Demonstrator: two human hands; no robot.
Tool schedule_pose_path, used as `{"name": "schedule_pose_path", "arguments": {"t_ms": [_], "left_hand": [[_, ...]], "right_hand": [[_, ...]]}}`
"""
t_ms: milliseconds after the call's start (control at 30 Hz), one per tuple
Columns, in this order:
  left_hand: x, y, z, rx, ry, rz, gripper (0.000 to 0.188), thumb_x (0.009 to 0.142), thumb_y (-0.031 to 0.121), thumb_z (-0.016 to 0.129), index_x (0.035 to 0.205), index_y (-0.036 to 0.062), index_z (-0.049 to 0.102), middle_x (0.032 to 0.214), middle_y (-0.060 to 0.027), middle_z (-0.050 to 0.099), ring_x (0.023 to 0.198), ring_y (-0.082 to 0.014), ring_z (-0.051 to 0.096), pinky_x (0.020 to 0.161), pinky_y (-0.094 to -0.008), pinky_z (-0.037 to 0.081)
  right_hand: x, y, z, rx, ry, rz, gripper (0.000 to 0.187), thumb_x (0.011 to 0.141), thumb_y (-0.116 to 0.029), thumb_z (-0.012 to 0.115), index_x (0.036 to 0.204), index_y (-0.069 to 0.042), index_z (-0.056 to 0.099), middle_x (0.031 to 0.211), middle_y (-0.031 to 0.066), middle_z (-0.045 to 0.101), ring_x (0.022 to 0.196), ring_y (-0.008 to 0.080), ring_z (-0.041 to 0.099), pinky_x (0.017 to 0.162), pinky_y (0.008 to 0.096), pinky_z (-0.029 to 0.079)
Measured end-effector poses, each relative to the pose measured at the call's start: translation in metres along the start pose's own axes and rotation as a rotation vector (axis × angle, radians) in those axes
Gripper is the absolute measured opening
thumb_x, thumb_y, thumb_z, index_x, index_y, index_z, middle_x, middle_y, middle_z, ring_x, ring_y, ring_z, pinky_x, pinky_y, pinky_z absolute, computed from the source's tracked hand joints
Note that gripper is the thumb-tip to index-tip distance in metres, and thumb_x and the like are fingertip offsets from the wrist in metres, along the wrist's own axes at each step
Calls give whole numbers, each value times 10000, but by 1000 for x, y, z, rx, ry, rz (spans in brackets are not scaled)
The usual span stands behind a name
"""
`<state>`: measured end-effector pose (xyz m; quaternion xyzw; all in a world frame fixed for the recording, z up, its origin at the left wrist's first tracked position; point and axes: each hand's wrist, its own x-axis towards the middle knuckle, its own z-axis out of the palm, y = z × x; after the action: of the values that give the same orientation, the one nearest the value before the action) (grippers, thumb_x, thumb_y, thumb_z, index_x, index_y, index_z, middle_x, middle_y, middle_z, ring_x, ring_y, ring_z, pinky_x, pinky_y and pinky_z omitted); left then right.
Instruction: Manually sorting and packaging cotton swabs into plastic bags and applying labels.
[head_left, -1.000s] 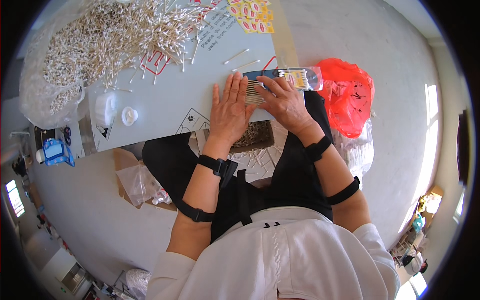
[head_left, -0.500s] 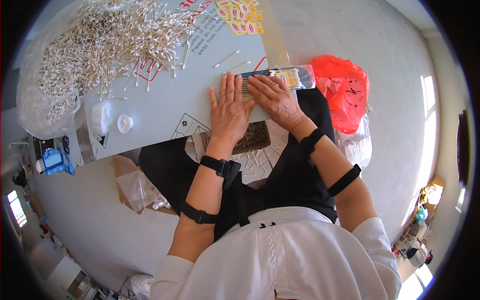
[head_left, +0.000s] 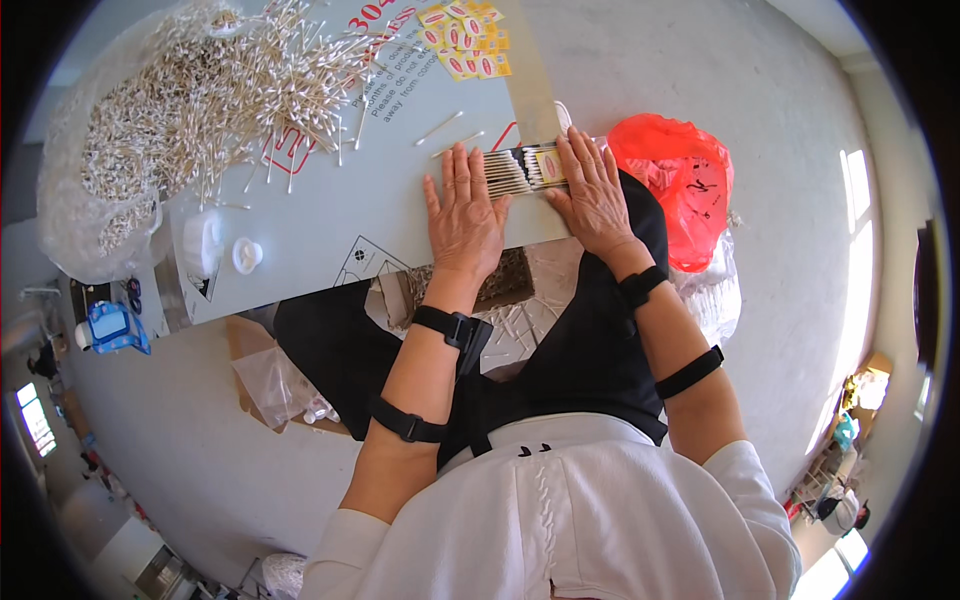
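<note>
A: In what state are your hands?

B: Your left hand (head_left: 465, 220) lies palm down, fingers straight, at the left end of the row of cotton swabs (head_left: 505, 173). Your right hand (head_left: 598, 197) lies flat and unclenched at the opposite end. Both grips are released.

A: Where is your row located?

B: Between your 2 hands, near the edge of the grey table (head_left: 310, 225). A yellow card (head_left: 549, 166) sits just beside your right fingers. 2 loose swabs (head_left: 440, 127) lie beyond your left fingertips; the swab pile (head_left: 215, 100) is farther left.
</note>
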<state>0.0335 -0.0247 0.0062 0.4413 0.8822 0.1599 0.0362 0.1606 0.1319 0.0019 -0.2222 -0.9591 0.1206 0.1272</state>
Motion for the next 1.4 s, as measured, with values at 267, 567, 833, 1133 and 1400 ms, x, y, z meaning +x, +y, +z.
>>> {"name": "schedule_pose_path", "arguments": {"t_ms": [267,567,833,1133,1400], "left_hand": [[6,13,4,4,-4,-2,724,962,344,554,1525,13,240,1606,-178,203,1501,-313,158,1195,-535,116],[9,13,4,34,-12,3,723,967,360,545,1537,42,234,1612,-161,199,1503,-296,160,1197,-530,114],[7,14,4,46,-42,32,729,987,405,501,1548,53,198,1618,-159,178,1507,-291,144,1200,-523,106],[12,27,13,33,7,48,729,948,333,576,1525,26,254,1605,-172,216,1498,-304,177,1197,-521,120],[11,28,11,0,4,52,685,956,308,567,1515,38,278,1603,-158,222,1499,-297,173,1196,-525,120]], "right_hand": [[-4,7,6,73,-5,-23,727,964,-453,515,1527,-63,270,1590,151,259,1469,315,244,1203,465,133],[-3,8,5,88,-27,-37,737,971,-482,488,1531,-62,254,1593,152,247,1476,315,227,1205,462,121],[-3,8,4,104,-35,-39,763,967,-509,481,1532,-55,242,1597,154,234,1488,297,200,1205,463,120],[-2,11,5,144,-41,-58,786,964,-545,460,1534,-51,238,1599,162,223,1491,305,188,1206,461,121],[-2,12,5,159,-48,-59,797,957,-560,460,1530,-48,248,1602,157,219,1491,307,188,1205,462,127]]}}
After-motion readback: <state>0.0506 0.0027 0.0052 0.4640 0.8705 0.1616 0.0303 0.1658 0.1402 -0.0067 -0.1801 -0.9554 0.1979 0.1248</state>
